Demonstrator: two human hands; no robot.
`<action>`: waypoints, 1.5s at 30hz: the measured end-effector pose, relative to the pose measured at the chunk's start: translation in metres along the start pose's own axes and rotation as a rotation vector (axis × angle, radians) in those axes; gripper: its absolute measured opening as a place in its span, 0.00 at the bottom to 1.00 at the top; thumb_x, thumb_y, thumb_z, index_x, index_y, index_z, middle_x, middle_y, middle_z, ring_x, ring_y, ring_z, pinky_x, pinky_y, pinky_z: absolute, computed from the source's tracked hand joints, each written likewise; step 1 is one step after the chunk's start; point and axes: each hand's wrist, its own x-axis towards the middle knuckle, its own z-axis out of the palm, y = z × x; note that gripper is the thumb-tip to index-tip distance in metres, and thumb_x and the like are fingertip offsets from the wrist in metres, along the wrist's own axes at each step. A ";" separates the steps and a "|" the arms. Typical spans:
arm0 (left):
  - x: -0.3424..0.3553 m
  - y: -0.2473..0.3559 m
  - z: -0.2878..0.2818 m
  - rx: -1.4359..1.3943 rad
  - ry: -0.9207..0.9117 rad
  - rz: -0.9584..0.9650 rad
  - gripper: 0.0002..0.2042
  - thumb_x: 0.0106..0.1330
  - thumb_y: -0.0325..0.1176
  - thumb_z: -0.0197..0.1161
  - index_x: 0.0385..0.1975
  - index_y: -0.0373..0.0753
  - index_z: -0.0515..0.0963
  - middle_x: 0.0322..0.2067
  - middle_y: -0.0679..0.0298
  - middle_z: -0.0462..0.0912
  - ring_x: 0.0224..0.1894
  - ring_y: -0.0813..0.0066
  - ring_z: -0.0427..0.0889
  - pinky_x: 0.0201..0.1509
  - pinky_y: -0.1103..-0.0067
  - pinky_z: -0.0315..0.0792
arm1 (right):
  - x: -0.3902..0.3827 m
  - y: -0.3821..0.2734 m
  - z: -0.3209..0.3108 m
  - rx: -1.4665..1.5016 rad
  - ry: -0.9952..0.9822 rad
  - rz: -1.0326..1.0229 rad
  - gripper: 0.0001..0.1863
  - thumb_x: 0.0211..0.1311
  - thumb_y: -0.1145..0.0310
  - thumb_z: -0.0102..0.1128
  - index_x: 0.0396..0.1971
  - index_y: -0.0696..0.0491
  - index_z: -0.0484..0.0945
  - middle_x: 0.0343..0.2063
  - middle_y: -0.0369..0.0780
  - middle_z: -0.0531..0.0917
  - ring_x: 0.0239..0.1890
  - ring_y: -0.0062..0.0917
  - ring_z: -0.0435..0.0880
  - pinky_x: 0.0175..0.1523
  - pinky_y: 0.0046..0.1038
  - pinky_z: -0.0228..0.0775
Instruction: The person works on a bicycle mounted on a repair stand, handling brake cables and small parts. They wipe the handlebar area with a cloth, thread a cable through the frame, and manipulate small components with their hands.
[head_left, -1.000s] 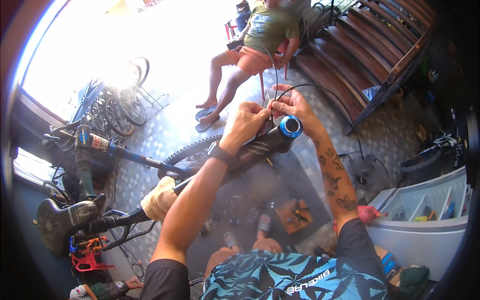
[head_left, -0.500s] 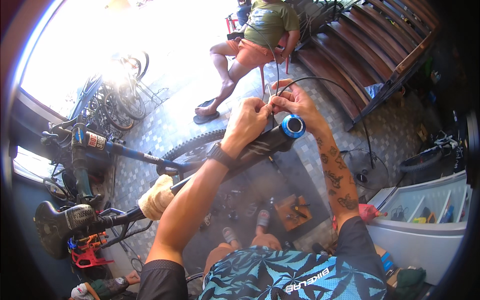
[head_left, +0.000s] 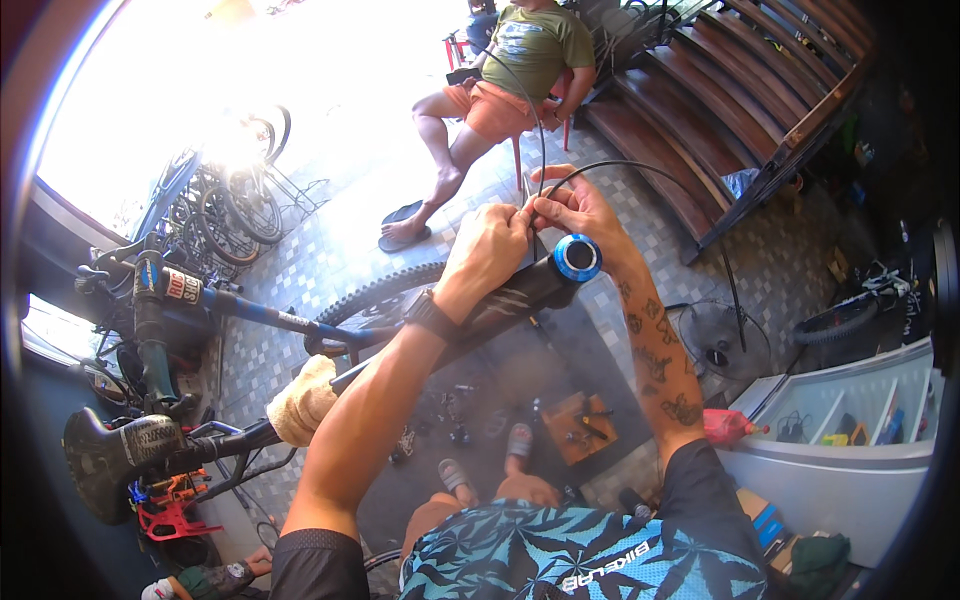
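Note:
My left hand [head_left: 487, 247] and my right hand [head_left: 575, 218] meet just above a dark bike frame [head_left: 500, 310], both with fingertips pinched on thin black cables [head_left: 608, 163] that loop up and out to the right. The exact point of grip is small and partly hidden by my fingers. A blue ring [head_left: 577, 258] rims the open tube end of the frame below my right hand. A tan cloth [head_left: 303, 398] is wrapped farther along the frame, beside my left forearm. Behind the frame shows a knobby tire [head_left: 372, 292].
A seated person [head_left: 520, 65] is beyond my hands, near wooden stairs [head_left: 680, 130]. Bikes [head_left: 235, 215] stand at left, beside a saddle [head_left: 105, 460] and blue fork [head_left: 250, 310]. An orange board with tools [head_left: 580, 430] lies on the dark mat below; a white bin [head_left: 840, 470] is at right.
My hands stay pinched together at the cables with small finger shifts. The seated person has drawn one leg up and back, crossing the legs. The view has shifted slightly.

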 end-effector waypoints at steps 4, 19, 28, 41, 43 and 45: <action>0.002 0.000 -0.005 -0.337 -0.152 -0.249 0.21 0.79 0.43 0.55 0.28 0.32 0.82 0.19 0.60 0.80 0.21 0.71 0.79 0.28 0.71 0.72 | -0.004 -0.001 0.002 0.065 0.041 0.014 0.24 0.73 0.68 0.67 0.63 0.57 0.68 0.42 0.43 0.88 0.39 0.19 0.88 0.45 0.21 0.83; -0.010 0.012 -0.024 -0.150 0.091 0.092 0.16 0.71 0.41 0.66 0.37 0.29 0.86 0.23 0.58 0.86 0.25 0.74 0.85 0.33 0.74 0.78 | -0.032 0.037 -0.034 0.176 0.172 0.052 0.27 0.79 0.52 0.57 0.58 0.64 0.78 0.47 0.44 0.88 0.50 0.25 0.86 0.62 0.30 0.76; -0.227 -0.008 -0.063 -0.770 -0.262 0.334 0.15 0.76 0.41 0.64 0.48 0.34 0.84 0.36 0.62 0.86 0.35 0.77 0.83 0.40 0.76 0.78 | -0.060 0.083 -0.093 0.266 0.283 0.206 0.21 0.80 0.61 0.52 0.64 0.56 0.76 0.60 0.44 0.83 0.62 0.33 0.81 0.72 0.39 0.69; -0.507 -0.186 -0.071 -0.802 0.518 -0.831 0.15 0.77 0.39 0.61 0.54 0.36 0.82 0.41 0.65 0.86 0.38 0.82 0.82 0.41 0.82 0.77 | 0.046 -0.071 -0.081 -0.106 0.188 0.198 0.17 0.81 0.57 0.55 0.59 0.51 0.76 0.59 0.43 0.84 0.57 0.26 0.85 0.59 0.27 0.79; -0.508 -0.189 -0.077 -0.841 0.599 -0.729 0.14 0.77 0.40 0.62 0.53 0.37 0.83 0.40 0.66 0.86 0.37 0.82 0.81 0.40 0.82 0.77 | 0.070 -0.077 -0.060 -0.173 0.104 0.255 0.17 0.83 0.56 0.50 0.58 0.51 0.75 0.62 0.46 0.83 0.60 0.31 0.84 0.62 0.33 0.79; -0.508 -0.192 -0.079 -0.774 0.644 -0.785 0.14 0.77 0.40 0.62 0.53 0.37 0.83 0.40 0.66 0.86 0.36 0.83 0.81 0.39 0.82 0.76 | 0.088 -0.075 -0.045 -0.248 0.144 0.306 0.17 0.83 0.56 0.50 0.58 0.52 0.75 0.61 0.49 0.82 0.61 0.36 0.83 0.64 0.37 0.78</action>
